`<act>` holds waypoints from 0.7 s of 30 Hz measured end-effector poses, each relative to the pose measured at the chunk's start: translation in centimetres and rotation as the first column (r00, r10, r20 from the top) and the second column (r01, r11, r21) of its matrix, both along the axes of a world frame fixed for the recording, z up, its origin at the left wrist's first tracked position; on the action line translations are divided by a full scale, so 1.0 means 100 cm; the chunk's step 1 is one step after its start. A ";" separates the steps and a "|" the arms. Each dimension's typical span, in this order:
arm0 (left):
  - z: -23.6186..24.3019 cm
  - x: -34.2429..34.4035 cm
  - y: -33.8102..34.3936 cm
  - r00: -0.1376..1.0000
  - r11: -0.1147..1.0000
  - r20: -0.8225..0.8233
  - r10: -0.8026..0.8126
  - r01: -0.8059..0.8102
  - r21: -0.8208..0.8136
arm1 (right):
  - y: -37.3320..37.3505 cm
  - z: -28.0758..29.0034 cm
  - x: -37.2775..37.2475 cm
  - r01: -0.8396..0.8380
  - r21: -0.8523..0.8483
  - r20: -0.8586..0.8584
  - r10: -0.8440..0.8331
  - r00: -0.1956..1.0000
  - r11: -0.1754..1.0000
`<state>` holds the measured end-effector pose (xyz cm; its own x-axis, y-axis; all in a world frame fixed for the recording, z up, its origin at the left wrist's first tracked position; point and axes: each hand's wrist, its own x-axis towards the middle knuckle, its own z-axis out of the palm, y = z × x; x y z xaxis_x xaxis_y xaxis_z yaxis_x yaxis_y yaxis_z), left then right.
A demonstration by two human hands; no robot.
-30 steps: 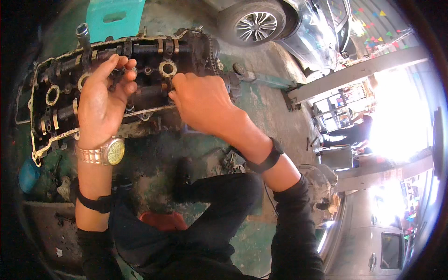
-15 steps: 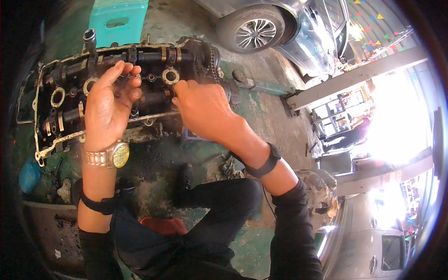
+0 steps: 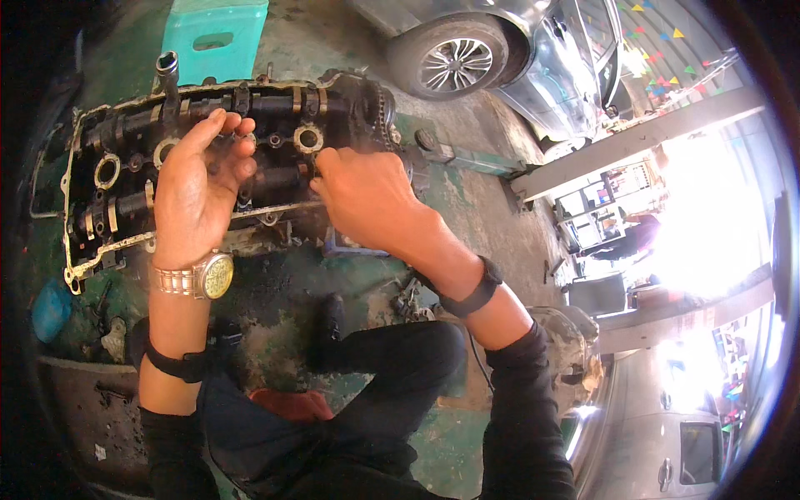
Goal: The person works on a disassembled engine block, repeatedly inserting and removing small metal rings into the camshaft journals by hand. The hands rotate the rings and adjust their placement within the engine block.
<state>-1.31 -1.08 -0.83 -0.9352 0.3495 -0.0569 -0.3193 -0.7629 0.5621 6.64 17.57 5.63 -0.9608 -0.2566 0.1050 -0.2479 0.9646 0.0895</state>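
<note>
A dark, oily engine cylinder head [image 3: 275,104] with two camshafts lies in front of me. Over its middle, my left hand [image 3: 200,175] is cupped, palm turned inward, its fingers loosely bent and apart. I make out nothing gripped in it. Closed with bent fingers, my right hand [image 3: 367,192] is over the near right part of the head, beside a round plug-hole ring [image 3: 308,139]. Whatever its fingers hold is hidden. Beyond my left hand, a metal socket tool [image 3: 168,75] stands up at the far edge, its lower end out of sight.
A turquoise plastic stool [image 3: 215,42] is behind the engine part. A parked car's wheel [image 3: 457,62] and a lift arm [image 3: 475,158] lie to the far right. A blue object [image 3: 52,310] rests on the floor at left, and greasy metal parts [image 3: 417,296] are near my knee.
The view has shifted slightly, so the engine part and stool appear a little lower and farther right. Both hands keep nearly the same pose and place.
</note>
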 end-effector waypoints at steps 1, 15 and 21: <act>0.000 0.000 0.000 1.000 1.000 0.000 -0.001 0.001 -0.002 | -0.001 0.001 -0.003 0.049 0.021 0.069 -0.050 0.996 0.999; -0.002 0.000 0.002 1.000 1.000 -0.008 -0.015 0.015 0.008 | 0.001 -0.003 -0.003 0.035 0.002 0.022 -0.035 0.999 0.999; 0.000 0.002 0.002 1.000 1.000 -0.001 0.001 -0.001 -0.015 | 0.004 -0.002 0.000 0.011 0.015 -0.018 -0.011 1.000 1.000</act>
<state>-1.16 -0.89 -0.83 -0.9355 0.3481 -0.0610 -0.3182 -0.7545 0.5740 6.63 17.96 5.39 -0.9616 -0.2478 0.1183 -0.2355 0.9658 0.1089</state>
